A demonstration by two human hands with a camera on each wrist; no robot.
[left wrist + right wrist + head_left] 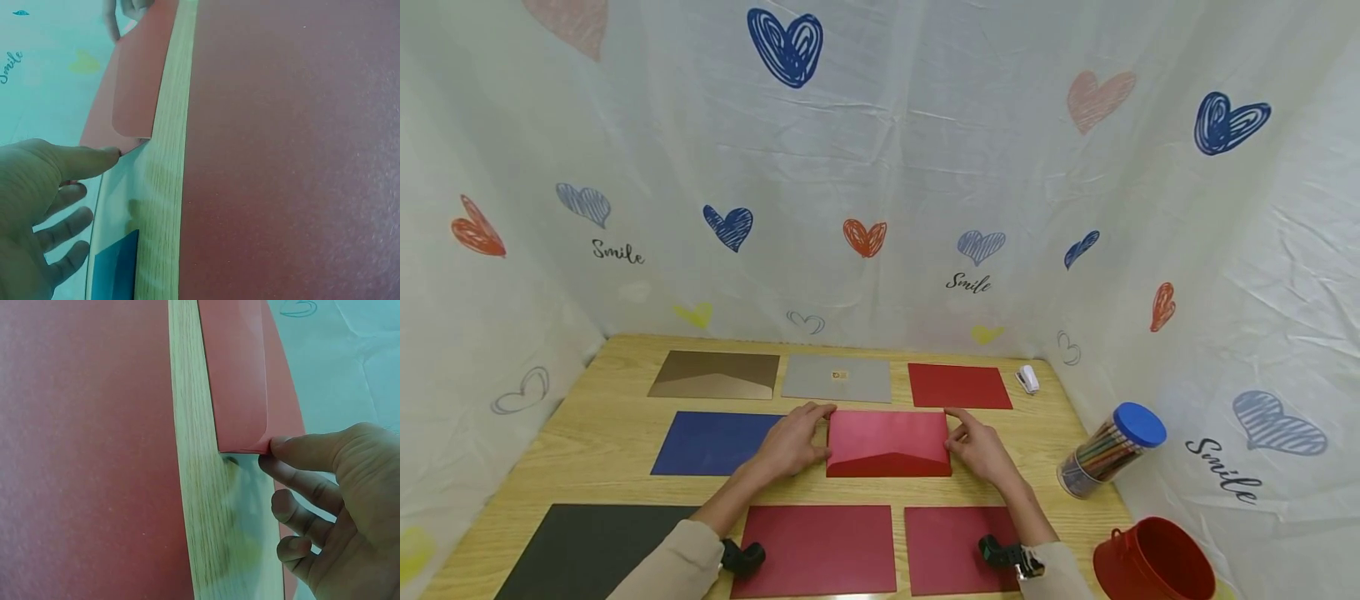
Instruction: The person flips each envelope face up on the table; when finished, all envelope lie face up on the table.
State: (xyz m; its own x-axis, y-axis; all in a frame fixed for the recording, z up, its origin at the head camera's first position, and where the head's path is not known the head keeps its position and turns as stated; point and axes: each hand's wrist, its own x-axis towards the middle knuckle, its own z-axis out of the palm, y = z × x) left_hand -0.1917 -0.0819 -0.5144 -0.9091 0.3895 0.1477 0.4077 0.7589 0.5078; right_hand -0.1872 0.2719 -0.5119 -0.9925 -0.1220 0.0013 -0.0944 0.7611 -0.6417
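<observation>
Nearest the head camera, two dark red sheets (820, 548) (958, 548) lie side by side along the front edge of the wooden table (610, 350), with a black sheet (587, 550) to their left. Just behind them, at the middle of the table, lies the red envelope (888, 443). Its long axis runs left to right, parallel to the front edge, and its folded flap points toward the person. The left hand (790, 446) rests at the envelope's left end, thumb tip touching the near corner and the other fingers straight along the far corner. The right hand (979, 450) is at the right end, thumb tip pressed against the corner and the other fingers loosely curled beside it. Neither hand grips the envelope; they only touch its ends, one on each side. A blue envelope (715, 443) lies just left of the left hand. Behind are a brown envelope (715, 375), a grey envelope (837, 379) and a red sheet (958, 386). A small stapler (1027, 378), a jar of pencils (1108, 450) and a red bucket (1153, 562) sit at the right.
</observation>
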